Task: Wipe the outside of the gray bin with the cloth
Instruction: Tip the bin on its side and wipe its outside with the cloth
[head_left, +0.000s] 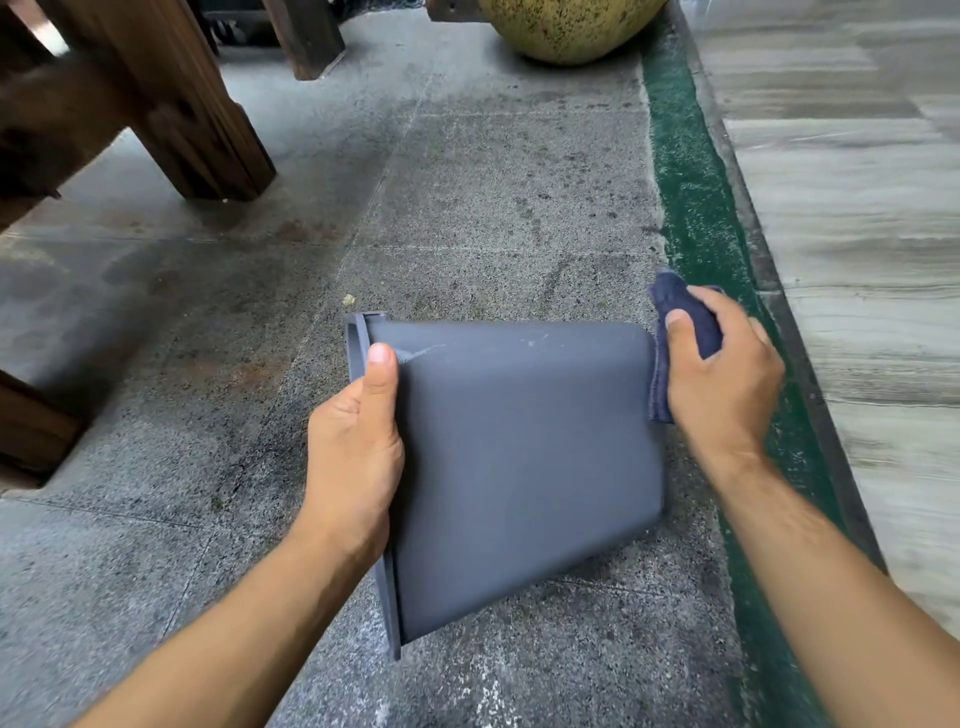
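Observation:
The gray bin (524, 457) is held on its side above the stone floor, rim to the left and base to the right. A few pale scuffs mark its upper wall near the rim. My left hand (356, 447) grips the bin at the rim, thumb on the outer wall and fingers hidden inside. A dark blue cloth (670, 332) is bunched in my right hand (722, 374), which presses it against the bin's base at the upper right corner. Part of the cloth is hidden under my palm.
Dark wooden furniture legs (208, 130) stand at the upper left. A large speckled yellow-green pot (566, 26) sits at the top. A green strip (701, 218) and a raised pale stone ledge (857, 208) run along the right. Speckled gray floor (467, 208) lies beyond the bin.

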